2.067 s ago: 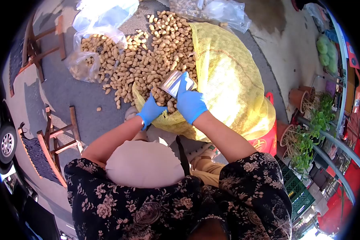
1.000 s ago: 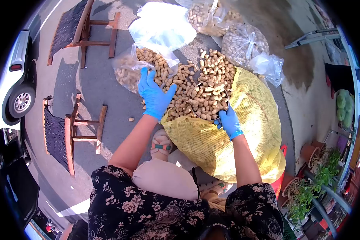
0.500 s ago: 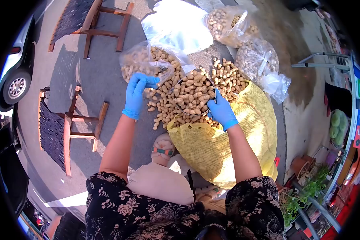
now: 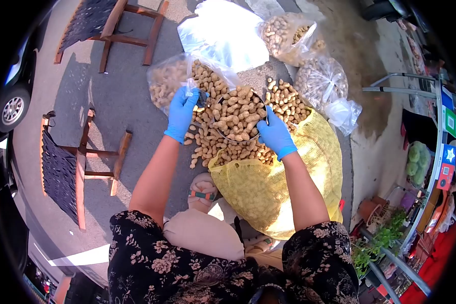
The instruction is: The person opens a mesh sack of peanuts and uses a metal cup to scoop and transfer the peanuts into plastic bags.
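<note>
My right hand (image 4: 276,135), in a blue glove, grips the right side of a round bowl (image 4: 236,140) heaped with unshelled peanuts. The thumb lies at the rim and the other fingers are mostly hidden. My left hand (image 4: 181,115), also gloved in blue, is closed on the gathered edge of a clear plastic bag (image 4: 166,78) that is partly filled with peanuts. The bowl sits over a loose peanut pile (image 4: 213,148) spilling from the mouth of a yellow mesh sack (image 4: 278,190). The bowl's left rim is close to the bag.
Two bags of peanuts, one open (image 4: 283,35) and one tied (image 4: 321,81), stand at the upper right. A stack of clear plastic bags (image 4: 223,35) lies beyond the pile. Two wooden folding stools (image 4: 81,162) (image 4: 129,38) are on the left. A metal-framed stall (image 4: 415,213) borders the right.
My left hand has shifted slightly right and its fingertips now point upward at the bag's edge. My right hand still holds the bowl. The whole view has shifted a little.
</note>
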A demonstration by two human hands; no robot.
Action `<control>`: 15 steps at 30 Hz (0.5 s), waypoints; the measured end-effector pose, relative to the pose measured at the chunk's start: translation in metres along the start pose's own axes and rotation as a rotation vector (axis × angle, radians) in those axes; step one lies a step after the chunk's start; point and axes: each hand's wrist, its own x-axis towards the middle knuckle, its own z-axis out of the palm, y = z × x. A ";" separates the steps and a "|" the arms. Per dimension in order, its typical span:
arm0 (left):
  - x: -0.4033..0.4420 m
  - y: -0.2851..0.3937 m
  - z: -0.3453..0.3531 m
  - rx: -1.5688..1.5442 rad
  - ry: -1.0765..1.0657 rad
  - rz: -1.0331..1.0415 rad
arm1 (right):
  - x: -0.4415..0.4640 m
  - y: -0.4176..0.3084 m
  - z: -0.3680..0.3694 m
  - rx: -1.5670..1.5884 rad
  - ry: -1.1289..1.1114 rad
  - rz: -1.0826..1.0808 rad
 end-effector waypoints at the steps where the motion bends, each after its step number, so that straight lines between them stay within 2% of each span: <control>1: -0.008 0.028 -0.006 -0.146 0.005 -0.089 | 0.006 -0.001 0.003 -0.095 0.024 -0.030; 2: -0.016 0.054 -0.012 -0.294 0.014 -0.178 | 0.006 -0.015 0.000 -0.156 0.002 -0.065; 4: -0.027 0.096 -0.036 -0.289 -0.109 -0.192 | 0.007 -0.049 -0.002 -0.348 0.061 -0.130; 7: -0.038 0.144 -0.055 -0.316 -0.214 -0.278 | 0.019 -0.093 0.005 -0.426 0.132 -0.231; 10: -0.044 0.153 -0.048 -0.221 -0.184 -0.281 | 0.029 -0.131 0.017 -0.525 0.125 -0.344; 13: -0.043 0.151 -0.047 -0.263 -0.169 -0.287 | 0.026 -0.162 0.035 -0.675 0.188 -0.613; 15: -0.040 0.146 -0.049 -0.285 -0.161 -0.303 | 0.011 -0.181 0.041 -0.706 0.182 -0.647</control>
